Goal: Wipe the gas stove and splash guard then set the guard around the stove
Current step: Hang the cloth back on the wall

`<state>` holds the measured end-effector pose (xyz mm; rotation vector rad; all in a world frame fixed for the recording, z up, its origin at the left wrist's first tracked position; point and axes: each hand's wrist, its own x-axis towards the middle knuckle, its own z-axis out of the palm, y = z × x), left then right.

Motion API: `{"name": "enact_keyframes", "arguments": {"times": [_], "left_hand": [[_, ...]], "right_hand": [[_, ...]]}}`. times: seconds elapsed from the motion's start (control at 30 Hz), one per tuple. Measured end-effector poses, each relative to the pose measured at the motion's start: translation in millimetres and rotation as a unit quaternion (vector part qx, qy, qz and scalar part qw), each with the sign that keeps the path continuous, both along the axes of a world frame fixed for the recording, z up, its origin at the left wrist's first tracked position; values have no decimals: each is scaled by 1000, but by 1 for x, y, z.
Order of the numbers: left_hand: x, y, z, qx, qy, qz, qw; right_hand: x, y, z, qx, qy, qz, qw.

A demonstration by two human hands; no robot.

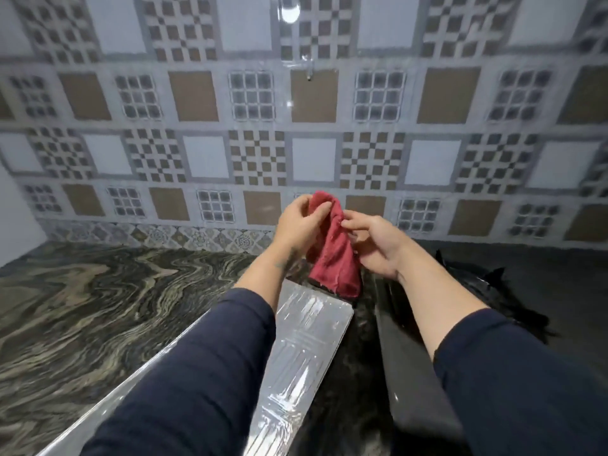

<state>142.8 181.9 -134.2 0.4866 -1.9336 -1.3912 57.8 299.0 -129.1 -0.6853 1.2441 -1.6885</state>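
Head view: I'm seeing both hands raised in front of the patterned tile wall (204, 103), working one red cloth (332, 251) between them.

Left hand (297, 225) is gripping the upper part of the cloth. Fingers are curling around the top edge, mostly closed, with the fabric bunching out above them. Right hand (375, 241) is pinching the cloth's right edge between thumb and forefinger near the top; the other fingers are sitting loosely curled, half open, with the palm touching the side of the hanging fabric. The cloth is hanging down in a long folded bundle, and its lower end is overlapping the far end of the splash guard in frame. I can't tell whether it is actually touching.

Splash guard (306, 330) is lying flat on the marbled countertop (82, 307), folded shut as far as I can see. It is a shiny foil-like panel with embossed ridges, running from bottom left up toward the hands and passing under the left forearm. Neither hand is touching it.

Gas stove (414, 383) is sitting just right of the guard: a dark glossy body, with its long edge running alongside the guard and a narrow strip of counter showing between them. Black pan support prongs are sticking up past the right wrist. The right forearm is hiding most of the stove top, so I can't read the burners.

Both dark blue sleeves (204, 390) are pushed up, leaving the forearms bare.
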Motion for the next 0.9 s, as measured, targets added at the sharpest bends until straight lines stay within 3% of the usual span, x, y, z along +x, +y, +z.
{"name": "enact_keyframes", "arguments": {"times": [0.17, 0.33, 0.4, 0.5, 0.63, 0.73, 0.9], "left_hand": [[-40, 26, 79, -117, 12, 38, 992], [-69, 33, 136, -155, 57, 106, 981], [-81, 26, 144, -151, 65, 125, 978], [-94, 7, 148, -130, 75, 161, 975], [-103, -36, 144, -100, 95, 202, 970], [-113, -74, 136, -81, 161, 208, 961], [-140, -135, 147, -177, 169, 219, 944]], "right_hand": [[-33, 20, 40, -57, 81, -119, 988], [-60, 29, 64, -72, 211, -225, 949], [-69, 23, 71, -102, 258, -265, 923], [-88, 10, 84, -102, 373, -341, 857], [-115, -20, 113, -89, 448, -357, 815], [-133, -64, 127, -75, 494, -341, 797], [-162, -138, 156, -68, 562, -345, 749]]}}
